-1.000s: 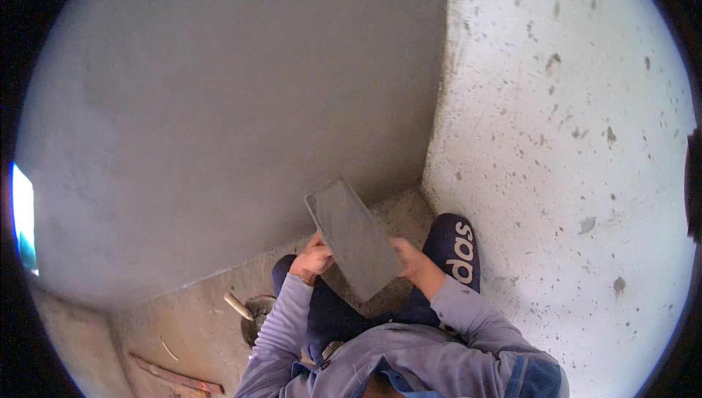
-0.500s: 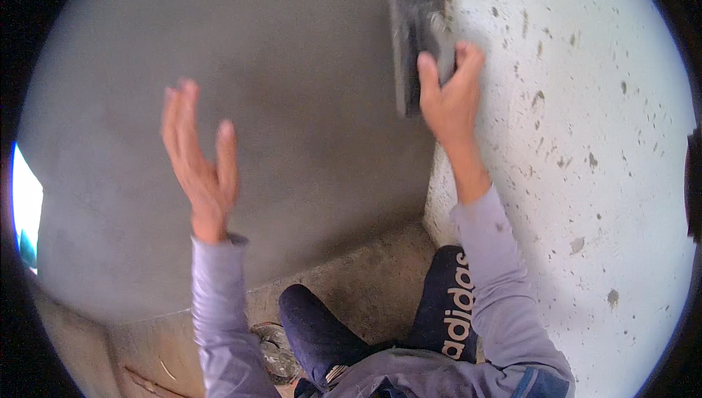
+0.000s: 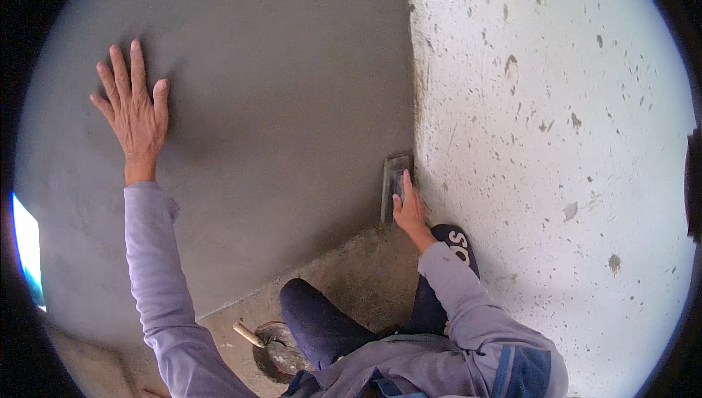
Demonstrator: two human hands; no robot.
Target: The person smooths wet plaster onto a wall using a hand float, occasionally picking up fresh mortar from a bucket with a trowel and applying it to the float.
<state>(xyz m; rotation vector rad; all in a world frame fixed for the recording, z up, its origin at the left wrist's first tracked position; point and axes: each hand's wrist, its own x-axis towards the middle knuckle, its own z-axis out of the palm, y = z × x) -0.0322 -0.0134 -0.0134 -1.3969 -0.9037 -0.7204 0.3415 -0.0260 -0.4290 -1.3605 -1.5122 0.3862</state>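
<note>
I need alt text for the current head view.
A person's right hand holds a rectangular float at a grey wall, beside a speckled white wall; the left hand is spread open before the grey wall. A round container sits beside the left knee.

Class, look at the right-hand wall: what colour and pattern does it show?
The wall is white, spattered with dark specks and blotches; the head view shows it.
</note>
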